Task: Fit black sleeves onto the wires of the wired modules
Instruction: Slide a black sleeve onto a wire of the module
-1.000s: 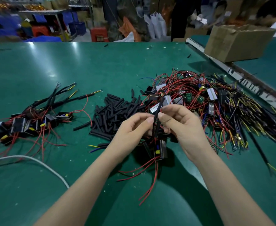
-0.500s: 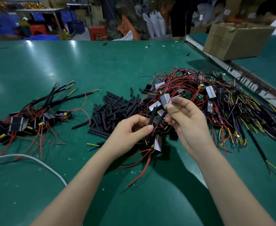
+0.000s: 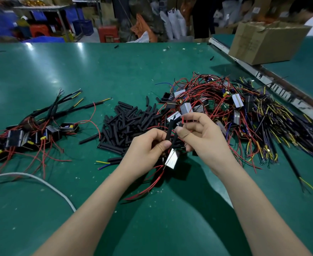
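At centre, a matte black sleeve (image 3: pixel 169 130) stands nearly upright, gripped low down by the curled fingers of the left hand (image 3: pixel 146 152). At its 3 o'clock, the right hand (image 3: pixel 204 139) pinches a red wire tip (image 3: pixel 183 119) just beside the sleeve's top. A boxy, metal-faced module (image 3: pixel 171 159) hangs below the hands, trailing thin red wires (image 3: pixel 148 187) over the smooth green table (image 3: pixel 105 71). At 10 o'clock lies a heap of loose sleeves (image 3: pixel 128 126) (short, tubular); at 2 o'clock, a tangle of unsleeved modules (image 3: pixel 226 108); at 9 o'clock, sleeved modules (image 3: pixel 30 133). Open table runs toward 12 o'clock; a cardboard box (image 3: pixel 264 41) sits at the right seam.
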Demonstrator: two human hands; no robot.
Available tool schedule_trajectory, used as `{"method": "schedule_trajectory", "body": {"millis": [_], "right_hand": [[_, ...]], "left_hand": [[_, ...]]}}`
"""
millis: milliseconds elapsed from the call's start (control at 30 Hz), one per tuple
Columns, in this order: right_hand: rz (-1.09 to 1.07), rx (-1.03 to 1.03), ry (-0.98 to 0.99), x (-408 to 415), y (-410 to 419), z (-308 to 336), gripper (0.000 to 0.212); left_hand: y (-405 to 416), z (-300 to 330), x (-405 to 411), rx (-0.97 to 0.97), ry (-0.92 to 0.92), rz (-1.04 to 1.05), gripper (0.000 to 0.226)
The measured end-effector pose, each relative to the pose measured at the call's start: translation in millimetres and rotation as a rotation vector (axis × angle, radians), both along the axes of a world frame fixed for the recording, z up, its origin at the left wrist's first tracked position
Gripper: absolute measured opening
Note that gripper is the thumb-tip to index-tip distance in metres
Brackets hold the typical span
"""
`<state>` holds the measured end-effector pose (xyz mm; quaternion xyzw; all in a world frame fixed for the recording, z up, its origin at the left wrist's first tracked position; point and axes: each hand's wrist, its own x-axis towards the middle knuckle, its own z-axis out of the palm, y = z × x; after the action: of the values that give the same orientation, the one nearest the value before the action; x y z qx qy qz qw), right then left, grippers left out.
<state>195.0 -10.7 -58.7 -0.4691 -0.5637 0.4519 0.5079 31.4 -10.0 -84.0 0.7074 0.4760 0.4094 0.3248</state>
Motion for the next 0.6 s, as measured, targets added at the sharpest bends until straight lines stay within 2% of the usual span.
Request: {"method": "schedule_trajectory", "body": {"millis": [100,233,333,500,600], "right_hand": [[0.003,-0.025,0.021,3,1,3,0.022],[0.070,-0.034,0.065,7,1,4,0.016],[0.068,-0.022,0.078,10,1,5,0.015],[0.027,-0.056,0.105,8,2,7,0.018],[0.102,-0.060,-0.038,-1,-2,3,0.013]], "left_hand": [[-2,4,2,-0.066,-0.121,-0.038,0.018],[-4,7,1,0.007,-0.076,0.007,0.024],[-4,8,2,0.028,-0.112,0.037,0.027],[-1,14,2,0.041,-0.348,0.159,0.024],[2,15,-4,0.077,-0.399,0.296,0.019]]}}
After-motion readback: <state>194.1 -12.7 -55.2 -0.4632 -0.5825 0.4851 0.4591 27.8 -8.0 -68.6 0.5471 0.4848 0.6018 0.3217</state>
